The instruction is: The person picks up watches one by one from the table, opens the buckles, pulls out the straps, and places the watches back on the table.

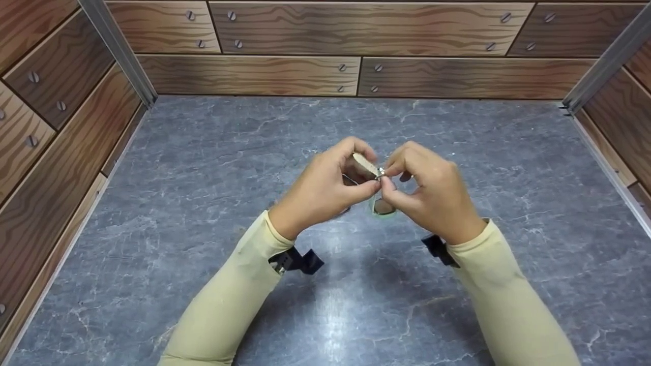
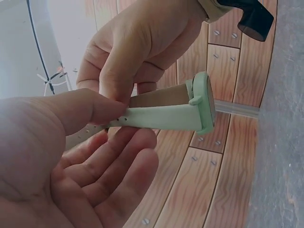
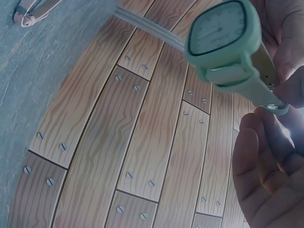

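A mint-green wristwatch (image 3: 221,31) with a squarish dial hangs between my two hands, its strap (image 2: 161,117) bent into a loop. My left hand (image 1: 325,180) pinches the strap between thumb and fingers. From the other side, my right hand (image 1: 435,183) pinches the strap end by the metal buckle (image 3: 274,108). The fingertips of both hands meet close together there, partly covering the buckle. Small holes show along the strap in the left wrist view. Below the hands in the head view, the watch case (image 1: 384,206) is partly visible.
A pale pinkish strap with a buckle (image 3: 28,18) lies on the grey marbled table (image 1: 203,152). Wood-patterned panels (image 1: 285,76) wall the back and sides, with metal posts (image 1: 122,51) at the corners. Black wrist mounts (image 1: 305,261) sit on both sleeves.
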A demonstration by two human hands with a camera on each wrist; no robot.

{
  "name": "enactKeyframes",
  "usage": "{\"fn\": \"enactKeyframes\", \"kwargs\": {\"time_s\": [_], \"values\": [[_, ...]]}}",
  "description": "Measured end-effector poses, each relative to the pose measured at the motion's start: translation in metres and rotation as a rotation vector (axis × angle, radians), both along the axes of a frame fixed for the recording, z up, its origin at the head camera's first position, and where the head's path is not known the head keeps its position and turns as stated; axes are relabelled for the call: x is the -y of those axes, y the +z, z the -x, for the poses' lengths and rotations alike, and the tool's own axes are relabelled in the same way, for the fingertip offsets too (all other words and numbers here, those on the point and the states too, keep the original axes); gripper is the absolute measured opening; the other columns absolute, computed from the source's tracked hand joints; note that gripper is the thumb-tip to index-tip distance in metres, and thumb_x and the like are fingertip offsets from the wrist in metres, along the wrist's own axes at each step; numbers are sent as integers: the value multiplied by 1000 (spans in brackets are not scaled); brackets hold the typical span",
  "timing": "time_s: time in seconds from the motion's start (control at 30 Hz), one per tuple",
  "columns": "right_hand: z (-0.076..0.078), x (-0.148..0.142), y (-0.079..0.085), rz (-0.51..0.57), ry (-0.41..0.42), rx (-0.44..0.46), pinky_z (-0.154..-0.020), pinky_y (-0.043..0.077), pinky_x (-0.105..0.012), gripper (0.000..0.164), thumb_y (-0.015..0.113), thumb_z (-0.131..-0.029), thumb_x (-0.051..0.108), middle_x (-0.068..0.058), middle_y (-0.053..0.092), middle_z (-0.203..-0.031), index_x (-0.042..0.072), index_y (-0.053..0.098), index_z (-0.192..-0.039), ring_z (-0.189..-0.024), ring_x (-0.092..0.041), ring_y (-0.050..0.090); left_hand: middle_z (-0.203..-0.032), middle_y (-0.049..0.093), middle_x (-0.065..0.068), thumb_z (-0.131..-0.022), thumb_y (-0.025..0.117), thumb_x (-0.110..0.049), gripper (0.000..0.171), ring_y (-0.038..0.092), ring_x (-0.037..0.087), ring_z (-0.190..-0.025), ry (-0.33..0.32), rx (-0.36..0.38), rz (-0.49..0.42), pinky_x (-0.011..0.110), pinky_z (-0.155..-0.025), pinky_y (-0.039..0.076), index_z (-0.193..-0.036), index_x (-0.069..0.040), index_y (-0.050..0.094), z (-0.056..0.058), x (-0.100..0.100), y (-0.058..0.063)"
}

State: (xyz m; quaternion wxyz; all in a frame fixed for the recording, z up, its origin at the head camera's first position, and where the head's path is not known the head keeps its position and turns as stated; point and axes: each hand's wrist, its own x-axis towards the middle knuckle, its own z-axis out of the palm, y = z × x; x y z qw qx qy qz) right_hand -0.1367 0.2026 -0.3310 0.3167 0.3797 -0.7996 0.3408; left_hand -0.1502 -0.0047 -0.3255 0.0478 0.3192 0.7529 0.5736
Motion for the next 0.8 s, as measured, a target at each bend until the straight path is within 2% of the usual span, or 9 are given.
{"fn": "enactKeyframes", "kwargs": {"time_s": [0.13,0.37,0.53,0.8], "values": [[1,0,0,19,-17,5,-66,48,-24,10,66,-82,-3,-9,67,-86,5,60,-82,-74,-18,61,-94,75,0,-96,72,-8,35,71,13,-85,13,-1,9,31,-78,59,-128,-7,57,2,0,-1],[1,-1,1,97,-41,26,-69,50,-24,8,65,-84,-4,-9,67,-86,2,61,-82,-78,-18,63,-92,74,0,-94,74,-10,11,70,12,-83,47,-22,73,29,-75,59,-104,-7,73,3,-2,-2],[-1,-2,4,171,-60,34,-71,52,-21,9,66,-83,-8,-9,65,-85,0,62,-83,-78,-16,62,-91,73,-3,-94,73,-13,8,69,9,-82,54,-57,129,25,-75,58,-102,-10,74,2,-3,-4],[-1,-1,5,243,-117,59,-69,52,-20,6,64,-84,-7,-10,66,-87,-2,62,-84,-77,-14,62,-90,73,-3,-94,72,-11,7,69,10,-81,51,-43,110,27,-72,59,-100,-11,73,4,-1,-6]]}}
